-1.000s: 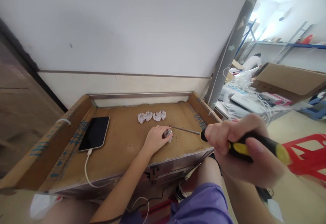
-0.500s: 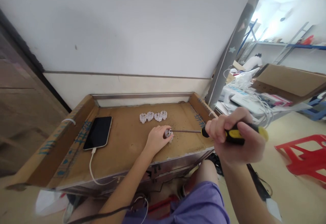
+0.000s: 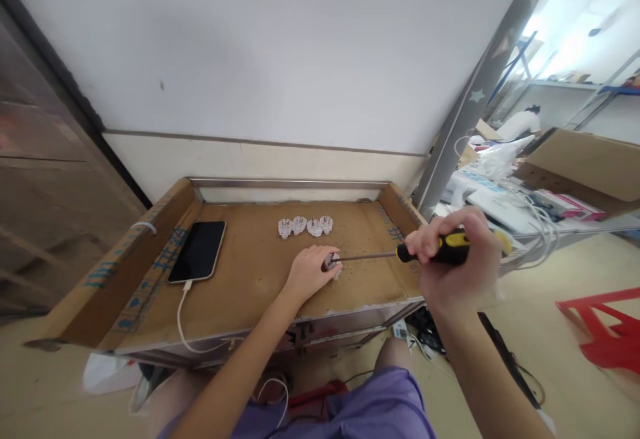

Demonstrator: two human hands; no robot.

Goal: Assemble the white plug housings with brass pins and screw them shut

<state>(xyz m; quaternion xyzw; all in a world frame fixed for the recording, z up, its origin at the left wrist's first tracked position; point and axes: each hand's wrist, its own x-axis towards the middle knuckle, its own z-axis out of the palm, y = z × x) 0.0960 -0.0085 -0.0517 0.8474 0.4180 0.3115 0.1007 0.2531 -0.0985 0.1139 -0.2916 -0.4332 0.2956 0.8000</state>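
Note:
Between its thumb and fingers, my left hand [image 3: 311,271] pinches a small white plug-like part [image 3: 336,267] on the cardboard-covered tabletop [image 3: 250,292]. My right hand [image 3: 457,262] is wrapped around the yellow-and-black handle of a screwdriver [image 3: 371,256]. The shaft lies almost level and points left, and its tip meets the part in my left hand. Exactly where the tip sits is too small to make out. Behind my left hand, several similar white plug parts [image 3: 314,227] stand in a row with their metal pins upward.
A phone [image 3: 197,251] with a white charging cable [image 3: 180,316] lies at the left. Raised cardboard sides [image 3: 120,262] border the table. To the right are a cluttered table with an open carton [image 3: 587,159], a red plastic object [image 3: 613,339], and a person [image 3: 520,124] farther back.
My right hand and the screwdriver have moved slightly left, closer to the part, and the grip has turned a little. The camera view has shifted. My left hand still pinches the part.

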